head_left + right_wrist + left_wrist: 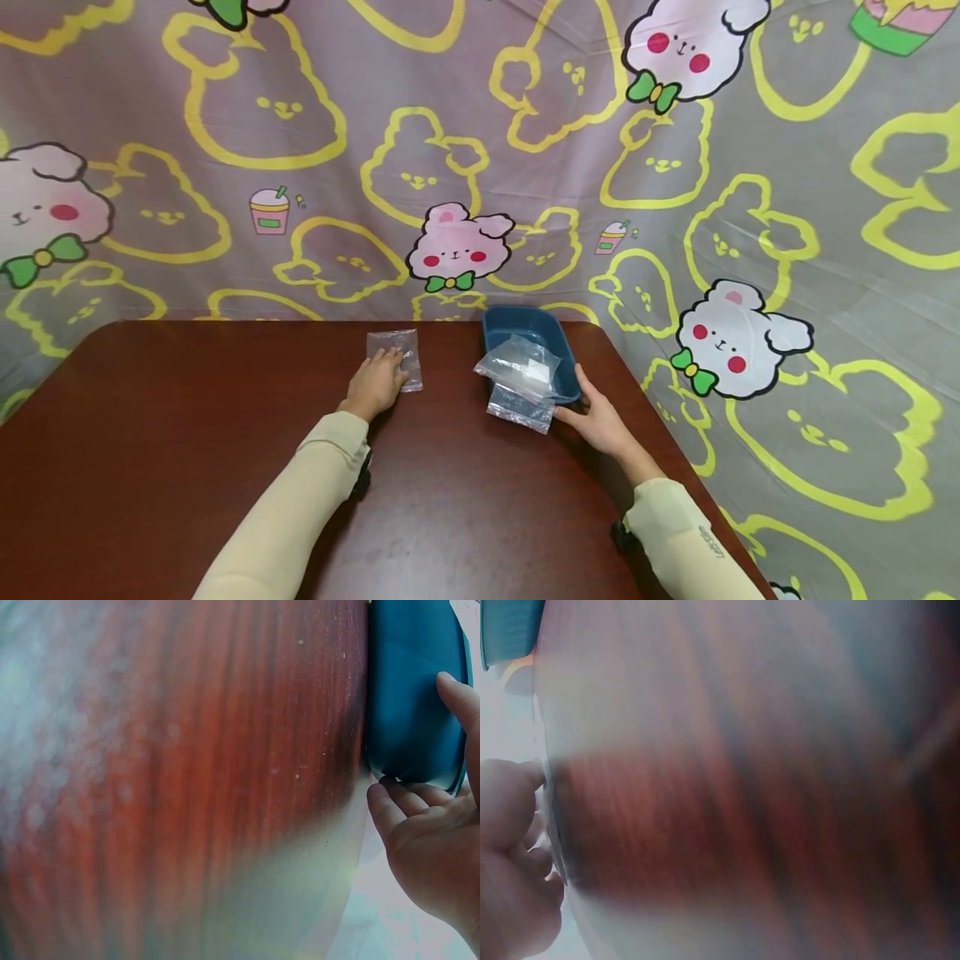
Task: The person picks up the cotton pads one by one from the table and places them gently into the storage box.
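Note:
My left hand [377, 383] rests on a clear plastic zip bag [408, 358] lying flat on the table; its fingers touch the bag's surface. In the left wrist view, the fingers [517, 862] meet the thin edge of the bag at the tabletop. At the right, my right hand [603, 421] holds the near right corner of a blue plastic basin [566, 354], thumb on one side and fingers on the other. The right wrist view shows that basin [416, 690] beside the hand. Several clear plastic bags [517, 371] drape over the basin's near left rim, one hanging towards the table.
The dark red-brown wooden table [450, 500] has its far edge close behind the basin and the flat bag. A patterned cloth curtain [300, 167] hangs behind the table and along its right side.

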Tool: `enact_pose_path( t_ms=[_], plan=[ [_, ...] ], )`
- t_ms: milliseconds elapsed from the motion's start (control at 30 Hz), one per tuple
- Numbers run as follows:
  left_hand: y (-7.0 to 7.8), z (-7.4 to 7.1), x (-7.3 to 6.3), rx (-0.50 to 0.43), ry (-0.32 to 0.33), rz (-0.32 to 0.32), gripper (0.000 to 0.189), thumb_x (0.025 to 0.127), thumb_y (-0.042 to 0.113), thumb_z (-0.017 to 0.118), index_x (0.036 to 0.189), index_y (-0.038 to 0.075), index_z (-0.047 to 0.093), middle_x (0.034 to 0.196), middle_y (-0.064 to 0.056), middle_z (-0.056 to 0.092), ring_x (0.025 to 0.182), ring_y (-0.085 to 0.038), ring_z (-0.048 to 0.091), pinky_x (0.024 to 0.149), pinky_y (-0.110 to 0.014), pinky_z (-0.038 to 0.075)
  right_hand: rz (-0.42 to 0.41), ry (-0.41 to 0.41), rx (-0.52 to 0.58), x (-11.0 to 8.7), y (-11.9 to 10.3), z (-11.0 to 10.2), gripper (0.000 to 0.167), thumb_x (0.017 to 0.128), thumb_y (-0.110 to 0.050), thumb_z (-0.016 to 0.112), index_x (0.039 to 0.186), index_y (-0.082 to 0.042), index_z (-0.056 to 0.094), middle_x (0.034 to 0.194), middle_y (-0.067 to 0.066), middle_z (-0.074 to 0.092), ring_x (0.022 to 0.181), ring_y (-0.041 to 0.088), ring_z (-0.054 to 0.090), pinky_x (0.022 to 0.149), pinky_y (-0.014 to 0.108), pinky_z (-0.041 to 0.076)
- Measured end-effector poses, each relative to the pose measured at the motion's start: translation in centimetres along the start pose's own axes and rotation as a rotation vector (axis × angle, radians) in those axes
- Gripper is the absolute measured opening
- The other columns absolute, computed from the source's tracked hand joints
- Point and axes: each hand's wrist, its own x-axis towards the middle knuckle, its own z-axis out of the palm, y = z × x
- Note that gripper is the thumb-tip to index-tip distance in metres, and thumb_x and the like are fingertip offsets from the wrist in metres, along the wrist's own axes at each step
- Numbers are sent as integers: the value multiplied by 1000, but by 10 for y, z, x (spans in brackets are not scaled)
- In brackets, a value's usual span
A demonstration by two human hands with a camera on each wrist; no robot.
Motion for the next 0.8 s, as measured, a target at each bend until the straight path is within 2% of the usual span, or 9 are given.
enact_pose_path(
  t_ms=[67,333,533,800],
  plan=[
    [0,0,0,1,11,7,46,103,19,55,141,-5,52,150,-25,44,143,-44,33,116,-55,26,-3,-1,-1,0,0,-1,100,92,-27,76,162,-9,7,158,22,33,138,40,44,109,54,37],
    [2,-5,-1,-28,29,-45,40,101,18,60,138,3,61,149,-16,49,139,-38,42,109,-53,38,-18,3,7,0,2,-2,100,92,-27,76,162,-10,6,159,23,31,137,40,44,109,54,37],
    [4,-3,-3,-9,112,-46,26,97,17,67,120,9,74,124,-14,69,109,-40,65,87,-55,53,-23,3,-1,-2,5,-1,99,93,-28,75,162,-9,7,159,23,31,138,41,43,109,56,36],
    [2,-4,-6,1,181,-83,13,92,14,72,102,16,81,99,-19,74,88,-42,70,71,-55,55,-34,-3,19,-1,1,2,100,92,-25,76,162,-11,6,158,23,33,137,40,45,108,54,37]
  ],
)
